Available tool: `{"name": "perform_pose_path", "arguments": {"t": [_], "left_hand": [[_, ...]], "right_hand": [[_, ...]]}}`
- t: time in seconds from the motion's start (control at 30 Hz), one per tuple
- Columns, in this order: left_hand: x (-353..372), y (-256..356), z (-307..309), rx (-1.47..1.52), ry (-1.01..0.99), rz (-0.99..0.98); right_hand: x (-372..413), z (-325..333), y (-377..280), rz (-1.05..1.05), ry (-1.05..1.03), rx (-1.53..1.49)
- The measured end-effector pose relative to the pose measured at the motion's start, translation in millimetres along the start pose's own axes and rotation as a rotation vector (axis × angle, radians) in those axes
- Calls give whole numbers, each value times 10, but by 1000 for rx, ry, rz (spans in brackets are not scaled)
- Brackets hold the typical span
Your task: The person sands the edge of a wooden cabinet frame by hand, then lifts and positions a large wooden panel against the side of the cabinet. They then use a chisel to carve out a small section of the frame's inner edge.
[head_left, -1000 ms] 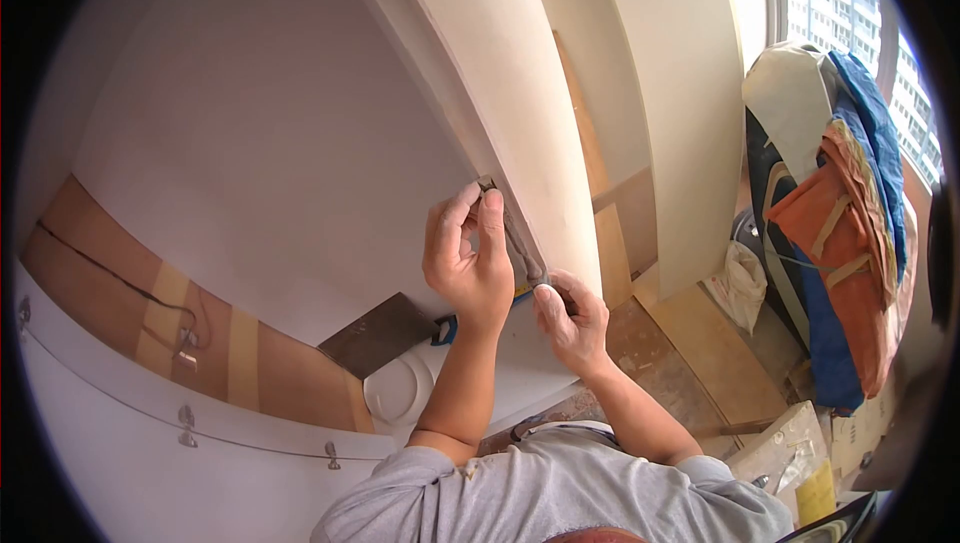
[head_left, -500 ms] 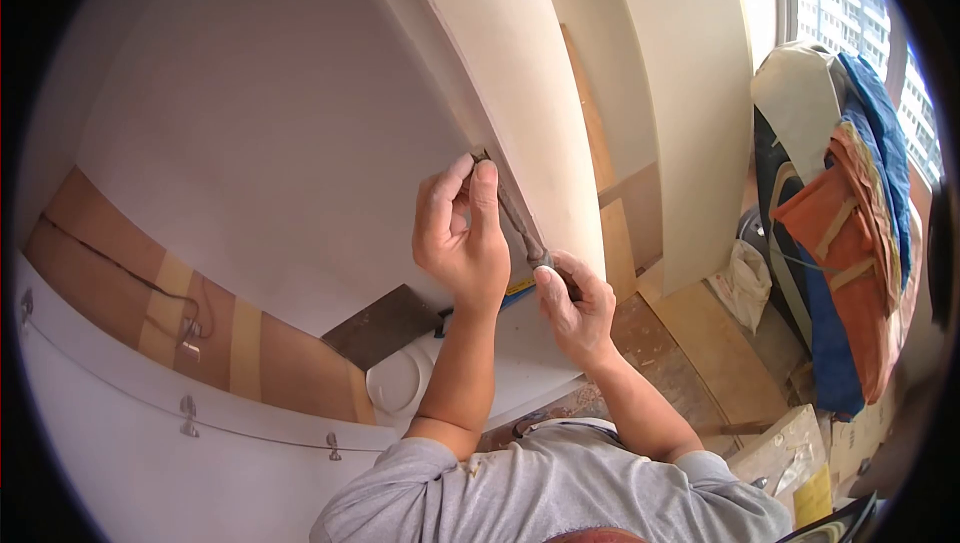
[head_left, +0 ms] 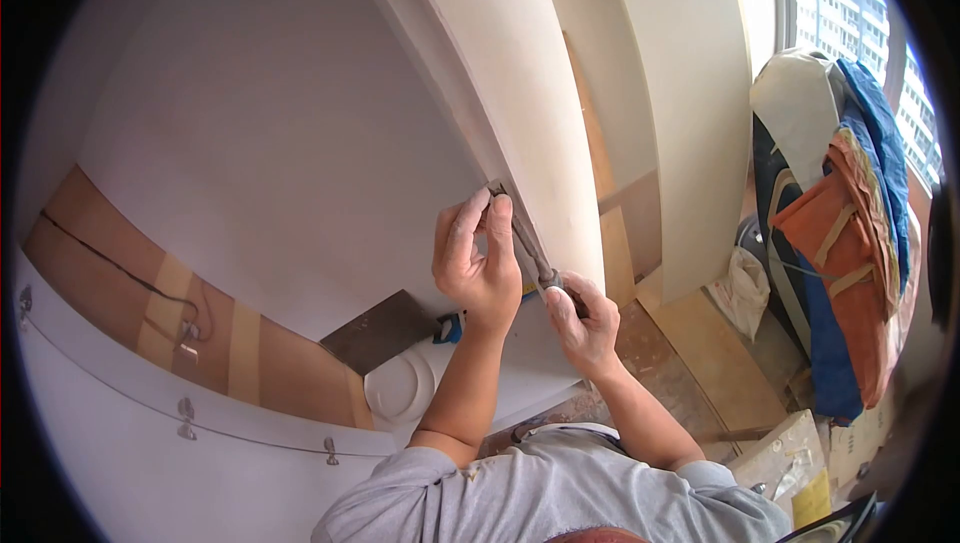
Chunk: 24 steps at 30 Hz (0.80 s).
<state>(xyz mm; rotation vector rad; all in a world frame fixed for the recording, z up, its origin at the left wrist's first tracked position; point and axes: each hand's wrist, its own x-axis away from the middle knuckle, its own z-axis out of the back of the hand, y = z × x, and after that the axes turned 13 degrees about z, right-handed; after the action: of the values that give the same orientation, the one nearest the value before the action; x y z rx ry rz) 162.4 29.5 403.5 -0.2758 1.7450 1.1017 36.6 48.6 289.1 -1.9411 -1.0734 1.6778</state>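
My left hand (head_left: 478, 273) is raised at the cream edge (head_left: 465, 63) of the opening, thumb and forefinger pinched on the upper end of a slim, long-shafted tool (head_left: 526, 241). Lower and to the right, my right hand (head_left: 588, 321) is wrapped round the tool's dark handle. The tool lies slanted along the inner side of the edge. Its upper tip is mostly hidden by my left fingers, so its exact kind cannot be made out. Whitish dust coats the fingers of both hands.
Below my left forearm are a dark board (head_left: 380, 333) and a white round dish-like piece (head_left: 398, 388). A white door panel (head_left: 120, 423) with metal hinges stands at lower left. Orange and blue fabric (head_left: 840, 233) hangs over a pile at right, beside a white bag (head_left: 742, 288).
Both hands and the tool have slid a short way down along the edge, towards me and slightly right. The grip on the tool is the same.
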Motion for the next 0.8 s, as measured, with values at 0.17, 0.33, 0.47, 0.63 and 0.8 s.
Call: {"name": "perform_pose_path", "arguments": {"t": [0.17, 0.33, 0.47, 0.63, 0.8], "left_hand": [[-46, 16, -34, 40, 10, -23], [-49, -4, -37, 62, 14, -26], [-53, -6, -27, 54, -3, -32], [-80, -33, 8, 20, -21, -73], [-173, 43, -67, 91, 15, -24]], "right_hand": [[-39, -14, 54, 51, 4, 16], [-72, -15, 16, 42, -21, 35], [-70, -45, 46, 52, -10, 27], [-52, -97, 69, 57, 8, 9], [-143, -138, 1, 100, 13, 43]]}}
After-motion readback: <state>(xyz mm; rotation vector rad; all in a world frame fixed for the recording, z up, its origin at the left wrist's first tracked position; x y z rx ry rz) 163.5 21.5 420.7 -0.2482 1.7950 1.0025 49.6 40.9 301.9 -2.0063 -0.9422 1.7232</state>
